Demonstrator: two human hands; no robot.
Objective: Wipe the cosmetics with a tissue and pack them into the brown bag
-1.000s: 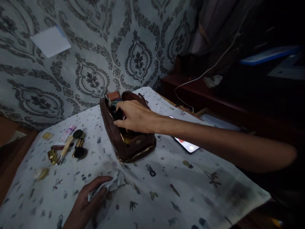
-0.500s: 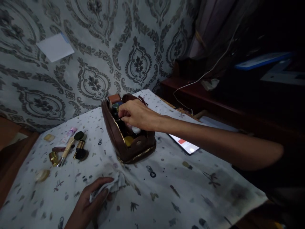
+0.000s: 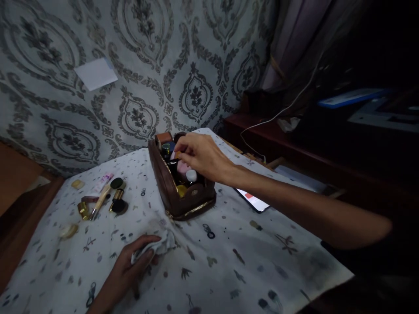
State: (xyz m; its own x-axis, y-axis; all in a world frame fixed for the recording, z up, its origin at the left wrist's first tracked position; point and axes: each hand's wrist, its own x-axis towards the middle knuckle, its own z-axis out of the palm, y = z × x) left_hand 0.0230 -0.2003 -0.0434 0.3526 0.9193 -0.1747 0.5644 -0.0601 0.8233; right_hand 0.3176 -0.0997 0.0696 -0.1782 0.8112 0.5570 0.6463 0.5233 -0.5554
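Note:
A brown zip-up toiletry bag (image 3: 166, 187) stands unzipped on the cloth-covered table, packed with small containers. Over its opening my right hand (image 3: 204, 157) is bent in a pinch; a small pink and yellow item (image 3: 177, 155) shows at the fingertips, but whether it is gripped is unclear. Inside the bag are a green-lidded jar (image 3: 166, 149), a white-capped bottle (image 3: 191, 175) and something yellow (image 3: 181, 190). My left hand (image 3: 132, 261) is closed around a crumpled white cloth (image 3: 160, 245) near the table's front.
Left of the bag lie a pink tube (image 3: 104, 180), a makeup brush (image 3: 100, 200), a gold cap (image 3: 83, 210), dark round lids (image 3: 117, 183) and pale round pieces (image 3: 68, 231). A lit phone (image 3: 253, 201) lies behind my right forearm. Patterned wallpaper and a white cable (image 3: 278, 115) are beyond.
My right hand has risen slightly from inside the bag, uncovering more of its contents. The whole view has shifted a little. My left hand keeps the cloth in its grasp.

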